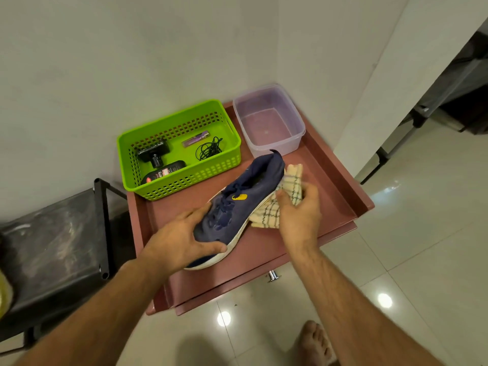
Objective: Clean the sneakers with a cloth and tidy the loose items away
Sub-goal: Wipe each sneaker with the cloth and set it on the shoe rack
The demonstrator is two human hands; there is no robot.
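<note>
A navy sneaker with a white sole and a yellow logo lies tilted on the reddish-brown table top. My left hand grips its toe end, thumb on the sole edge. My right hand holds a cream checked cloth against the sneaker's right side, near the heel. A green basket behind the shoe holds a black brush, a dark polish bottle, a purple pen-like item and a coiled black lace.
A clear plastic tub stands at the table's back right corner, next to the basket. A black stool or rack is left of the table. White walls close behind. Tiled floor and my bare foot lie below.
</note>
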